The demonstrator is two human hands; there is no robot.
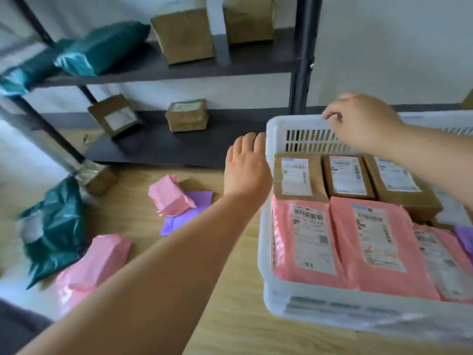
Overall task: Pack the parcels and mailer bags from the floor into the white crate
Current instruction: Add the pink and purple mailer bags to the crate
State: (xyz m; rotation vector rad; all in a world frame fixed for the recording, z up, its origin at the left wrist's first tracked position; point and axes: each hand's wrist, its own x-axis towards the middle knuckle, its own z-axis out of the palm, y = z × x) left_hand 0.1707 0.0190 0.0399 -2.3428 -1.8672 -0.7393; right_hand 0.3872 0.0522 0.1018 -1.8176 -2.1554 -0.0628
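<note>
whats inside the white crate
The white crate holds three brown boxes along its far wall, pink mailer bags in front, a purple bag at the right. Anything under them is covered.

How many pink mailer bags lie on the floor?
2. One pink bag lies on a purple mailer; the other beside the green bag. The left arm may hide more.

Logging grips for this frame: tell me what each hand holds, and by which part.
The right hand grips the white crate by its far rim. The left hand, fingers straight beside the crate's left wall, holds nothing.
</note>
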